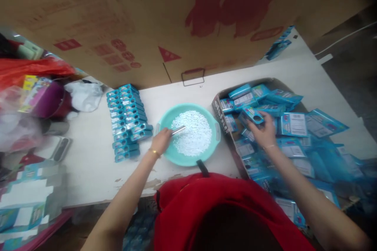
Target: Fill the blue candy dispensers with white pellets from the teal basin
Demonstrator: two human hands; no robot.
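A turquoise basin [216,147] full of small white pellets [194,133] stands on the table. My left hand [161,142] is at its left rim, closed round a short silver scoop-like tool [178,130] that reaches over the pellets. My right hand [266,131] grips a small blue box [253,116] with a dark round hole in its top. This box is over a carton [225,119] heaped with blue packets and boxes. Left of the basin, blue boxes [126,117] with round holes stand in two rows; white shows in some holes.
A big brown cardboard box [147,47] walls off the back of the table. Bags, a purple container [50,100] and other clutter sit at left, with flattened blue-and-white cartons [26,200] nearer. Blue packets [326,121] spill past the carton at right.
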